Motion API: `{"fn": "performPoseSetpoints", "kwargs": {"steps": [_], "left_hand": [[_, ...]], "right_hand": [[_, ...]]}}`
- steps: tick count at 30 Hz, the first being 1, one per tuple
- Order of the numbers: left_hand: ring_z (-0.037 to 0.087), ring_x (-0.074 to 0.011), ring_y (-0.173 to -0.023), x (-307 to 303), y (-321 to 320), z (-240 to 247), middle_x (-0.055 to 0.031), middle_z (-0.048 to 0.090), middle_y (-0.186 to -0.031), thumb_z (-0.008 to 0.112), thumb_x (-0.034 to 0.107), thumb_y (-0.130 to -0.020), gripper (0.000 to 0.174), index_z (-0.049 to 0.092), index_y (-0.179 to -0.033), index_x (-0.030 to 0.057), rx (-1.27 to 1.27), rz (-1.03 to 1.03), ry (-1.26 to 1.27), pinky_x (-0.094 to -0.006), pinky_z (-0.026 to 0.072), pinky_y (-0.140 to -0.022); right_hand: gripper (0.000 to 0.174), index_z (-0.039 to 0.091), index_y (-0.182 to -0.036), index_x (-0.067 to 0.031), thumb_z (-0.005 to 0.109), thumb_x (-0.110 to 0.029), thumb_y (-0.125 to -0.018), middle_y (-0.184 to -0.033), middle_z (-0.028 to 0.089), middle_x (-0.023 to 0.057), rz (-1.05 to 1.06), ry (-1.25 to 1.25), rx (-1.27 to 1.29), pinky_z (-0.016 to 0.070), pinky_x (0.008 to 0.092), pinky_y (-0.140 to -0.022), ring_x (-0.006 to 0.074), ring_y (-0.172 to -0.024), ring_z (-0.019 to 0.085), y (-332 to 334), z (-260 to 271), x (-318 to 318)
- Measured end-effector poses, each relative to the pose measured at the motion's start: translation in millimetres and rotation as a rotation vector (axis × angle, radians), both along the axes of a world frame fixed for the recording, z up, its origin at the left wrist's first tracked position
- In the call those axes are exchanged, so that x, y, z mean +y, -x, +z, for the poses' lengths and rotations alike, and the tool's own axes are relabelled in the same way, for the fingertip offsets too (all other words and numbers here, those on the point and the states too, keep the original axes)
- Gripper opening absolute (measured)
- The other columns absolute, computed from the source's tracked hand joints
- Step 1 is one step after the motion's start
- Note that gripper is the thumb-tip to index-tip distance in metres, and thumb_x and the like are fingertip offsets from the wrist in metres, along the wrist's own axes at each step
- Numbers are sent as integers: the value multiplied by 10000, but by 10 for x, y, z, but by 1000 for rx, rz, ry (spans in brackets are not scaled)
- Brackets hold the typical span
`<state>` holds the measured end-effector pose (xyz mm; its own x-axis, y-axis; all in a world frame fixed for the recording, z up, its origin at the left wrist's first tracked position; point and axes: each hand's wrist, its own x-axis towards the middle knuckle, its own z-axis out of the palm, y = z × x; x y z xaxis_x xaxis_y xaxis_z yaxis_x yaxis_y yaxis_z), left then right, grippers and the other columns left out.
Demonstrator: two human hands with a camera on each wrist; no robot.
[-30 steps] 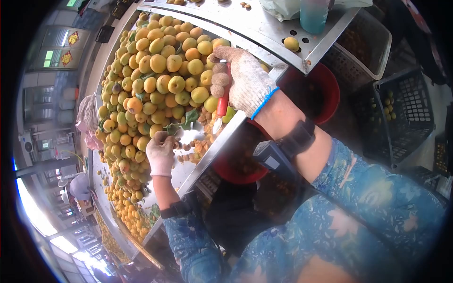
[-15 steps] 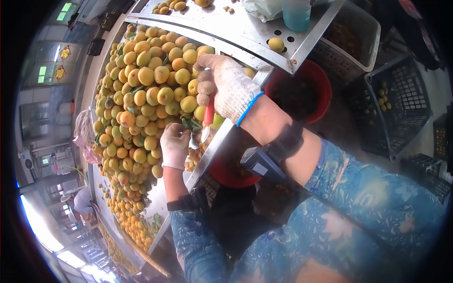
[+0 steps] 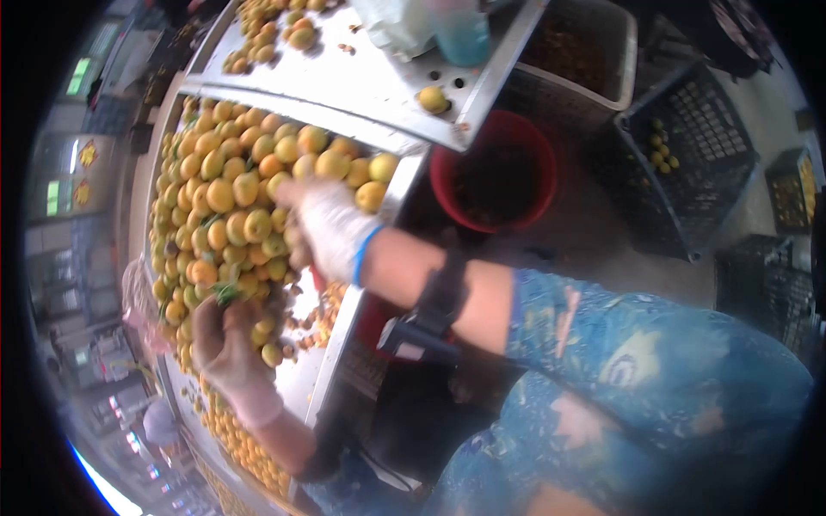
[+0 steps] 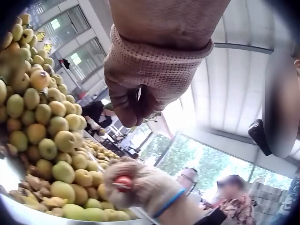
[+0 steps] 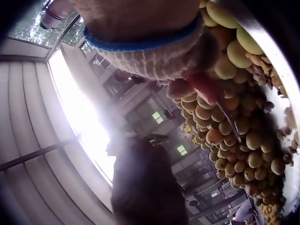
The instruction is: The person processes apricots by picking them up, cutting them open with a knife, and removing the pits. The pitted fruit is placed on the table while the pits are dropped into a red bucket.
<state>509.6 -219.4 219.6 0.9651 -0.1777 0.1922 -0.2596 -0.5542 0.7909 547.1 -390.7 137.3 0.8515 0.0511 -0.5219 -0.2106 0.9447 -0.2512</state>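
Observation:
A large pile of yellow-orange apricots (image 3: 220, 196) covers the metal table. My gloved left hand (image 3: 225, 348) is raised at the near side of the pile, with curled fingers pinching a bit of green leaf (image 3: 225, 294). In the left wrist view, that hand (image 4: 150, 84) hides most of what it holds. My gloved right hand (image 3: 325, 222), blurred, is over the pile's right part. It grips a small knife by its red handle (image 5: 205, 88); the thin metal blade (image 5: 230, 123) points down beside the apricots.
Pits and fruit pieces (image 3: 329, 311) lie by the table's metal edge. A red bucket (image 3: 535, 176) stands on the floor to the right, with a white crate (image 3: 626, 69) and a black crate (image 3: 731, 163) beyond. On the upper tray are a lone apricot (image 3: 432, 99) and a teal cup (image 3: 465, 39).
The head view has shifted and turned. My left hand has moved away from the right hand, lifting a bit of leaf. My right hand keeps the knife and has moved further over the pile.

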Motion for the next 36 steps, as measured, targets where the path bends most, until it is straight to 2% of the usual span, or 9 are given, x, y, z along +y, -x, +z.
{"fn": "performPoseSetpoints", "kwargs": {"steps": [8, 13, 17, 22, 26, 30, 33, 34, 36], "left_hand": [[623, -242, -858, -1557, 350, 230, -146, 620, -998, 593, -80, -783, 173, 644, -939, -26, -198, -591, -266, -309, 489, -764], [608, -383, -983, -1998, 243, -57, -200, 620, -1087, 571, -81, -764, 371, 632, -1106, 50, -157, -936, -577, -400, 494, -867], [596, -387, -1062, -1974, 95, -33, -214, 611, -1166, 562, -89, -768, 440, 634, -1166, 83, -124, -930, -533, -409, 481, -907], [593, -150, -798, -1746, -10, 296, -110, 641, -908, 583, -116, -812, 170, 663, -955, -68, 0, -750, -263, -245, 474, -725], [569, -93, -758, -1593, -76, 435, -42, 616, -875, 565, -132, -820, 338, 622, -1145, -63, 61, -573, -154, -209, 472, -700], [566, -89, -711, -1850, 79, 308, -63, 644, -969, 627, -27, -820, 634, 426, -1421, 0, 140, -820, -208, -235, 478, -687], [615, -128, -746, -2007, 79, 163, -105, 666, -1039, 550, -99, -753, 637, 506, -1366, 70, -91, -988, -512, -265, 492, -746], [643, -321, -915, -2018, 44, 98, -171, 645, -1045, 548, -86, -829, 444, 569, -1252, 47, -218, -1042, -499, -327, 512, -810], [648, -301, -899, -1981, -33, 104, -169, 648, -1012, 553, -88, -828, 392, 600, -1196, 36, -212, -1020, -458, -320, 511, -803]], "right_hand": [[296, 589, -881, -24, 638, -315, -858, -642, 545, 121, 307, -12, -156, 417, 434, -412, 246, -466, 540, 558, 171, 146], [270, 580, -866, -35, 631, -300, -860, -630, 531, 110, 335, -66, -136, 395, 423, -404, 236, -454, 516, 674, 307, 70], [250, 572, -854, -44, 625, -288, -862, -620, 519, 100, 317, -97, -105, 378, 414, -397, 229, -444, 497, 611, 271, 69], [227, 563, -839, -54, 618, -273, -865, -608, 505, 89, 277, -105, -79, 357, 404, -389, 219, -432, 473, 525, 206, 62], [210, 555, -827, -63, 613, -261, -867, -599, 493, 80, 276, -90, -64, 340, 395, -383, 211, -422, 454, 459, 205, 85], [195, 548, -814, -71, 607, -249, -869, -589, 482, 71, 266, -80, -37, 323, 387, -376, 203, -412, 435, 495, 279, 44], [185, 542, -805, -78, 602, -240, -870, -582, 473, 64, 250, -100, -23, 311, 381, -372, 197, -404, 421, 500, 274, 36], [182, 540, -802, -80, 601, -237, -871, -579, 470, 61, 245, -104, -22, 307, 378, -370, 195, -402, 417, 479, 277, 37], [177, 536, -796, -84, 598, -231, -872, -575, 465, 57, 231, -109, -15, 298, 374, -367, 191, -397, 407, 416, 261, 22]]}}
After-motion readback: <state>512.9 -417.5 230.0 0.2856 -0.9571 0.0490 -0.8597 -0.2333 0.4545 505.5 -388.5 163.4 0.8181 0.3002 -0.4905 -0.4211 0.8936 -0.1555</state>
